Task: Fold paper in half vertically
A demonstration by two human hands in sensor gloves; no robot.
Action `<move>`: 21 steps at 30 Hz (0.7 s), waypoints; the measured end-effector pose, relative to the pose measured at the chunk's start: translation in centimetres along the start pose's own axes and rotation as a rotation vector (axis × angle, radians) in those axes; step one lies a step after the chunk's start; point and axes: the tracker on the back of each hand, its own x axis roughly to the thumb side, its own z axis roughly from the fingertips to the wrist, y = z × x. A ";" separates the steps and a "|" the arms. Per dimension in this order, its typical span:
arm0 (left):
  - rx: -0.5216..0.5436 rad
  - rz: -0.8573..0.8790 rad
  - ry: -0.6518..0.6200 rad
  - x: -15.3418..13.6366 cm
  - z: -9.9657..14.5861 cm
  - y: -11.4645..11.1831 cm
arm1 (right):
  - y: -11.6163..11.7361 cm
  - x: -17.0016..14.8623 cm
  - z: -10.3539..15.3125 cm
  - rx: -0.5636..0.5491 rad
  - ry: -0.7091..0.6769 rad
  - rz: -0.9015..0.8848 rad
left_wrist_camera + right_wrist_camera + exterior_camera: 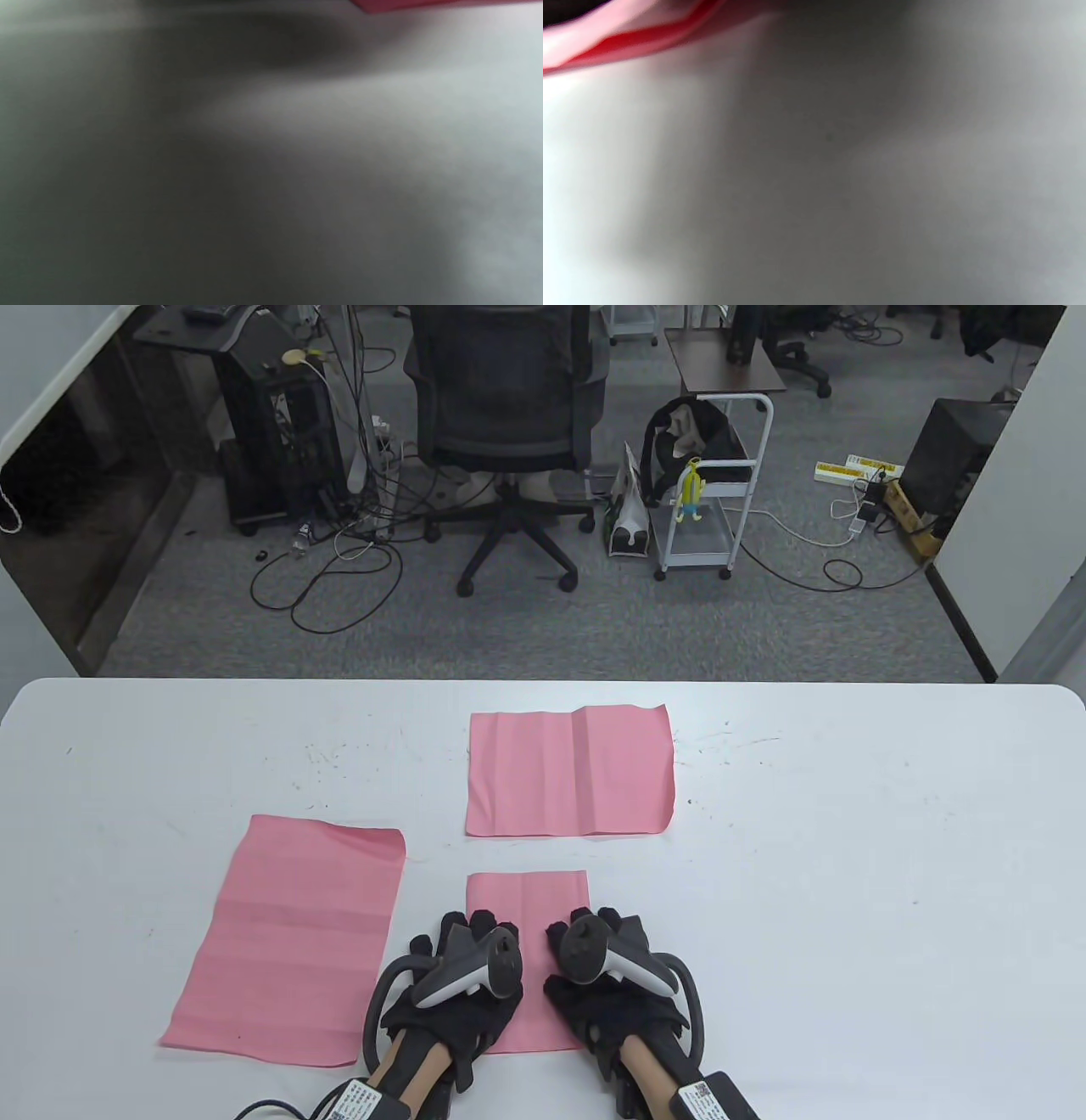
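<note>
Paper (528, 912), a narrow pink sheet, lies flat at the near centre of the white table (848, 857), its long edges running away from the viewer; judging by its width against the neighbouring sheets, it appears already doubled. Left hand (454, 984) rests palm-down on its left margin and right hand (615, 984) on its right margin, fingers laid forward and flat on the sheet rather than pinching anything. Both wrist views are heavily blurred; each shows only a red-pink strip of paper (628, 38) at its top edge, so finger detail there cannot be told. The sheet is judged light, thin and limp, easily creased and liable to slide on the smooth tabletop; corners or a free edge offer the best hold. A larger pink sheet (293, 933) lies to the left, a creased one (570, 772) beyond.
</note>
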 end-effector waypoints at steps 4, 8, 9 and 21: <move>-0.008 0.005 -0.002 0.0 0.0 0.0 | -0.1 0.1 0.0 -0.001 0.003 0.002; -0.010 0.003 -0.001 0.0 -0.1 0.0 | -1.2 0.3 0.9 -0.073 0.001 -0.042; -0.010 0.005 -0.001 0.0 -0.1 0.0 | -1.5 0.4 1.2 -0.094 -0.008 -0.061; -0.012 0.005 -0.001 -0.1 -0.1 0.0 | -1.7 0.9 3.3 -0.130 0.014 -0.015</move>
